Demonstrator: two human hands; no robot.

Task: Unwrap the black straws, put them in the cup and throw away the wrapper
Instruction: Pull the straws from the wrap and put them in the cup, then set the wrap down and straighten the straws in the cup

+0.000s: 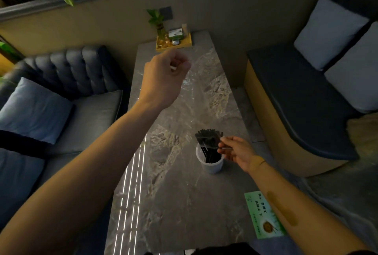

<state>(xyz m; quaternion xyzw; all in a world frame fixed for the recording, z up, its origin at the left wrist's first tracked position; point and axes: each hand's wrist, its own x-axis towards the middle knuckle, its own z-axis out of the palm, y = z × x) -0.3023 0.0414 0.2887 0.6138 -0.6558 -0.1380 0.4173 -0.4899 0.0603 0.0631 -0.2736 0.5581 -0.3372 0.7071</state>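
A bundle of black straws stands in a white cup on the marble table, right of centre. My right hand touches the straws' upper ends from the right, fingers pinched on them near the cup's rim. A clear plastic wrapper hangs faintly visible in the air, running from the straws' tops up to my left hand. That hand is raised high over the far half of the table, its fingers closed on the wrapper's upper end.
A yellow tray with a small plant and a box sits at the table's far end. A green card lies at the near right edge. A blue sofa flanks the left, a cushioned bench the right.
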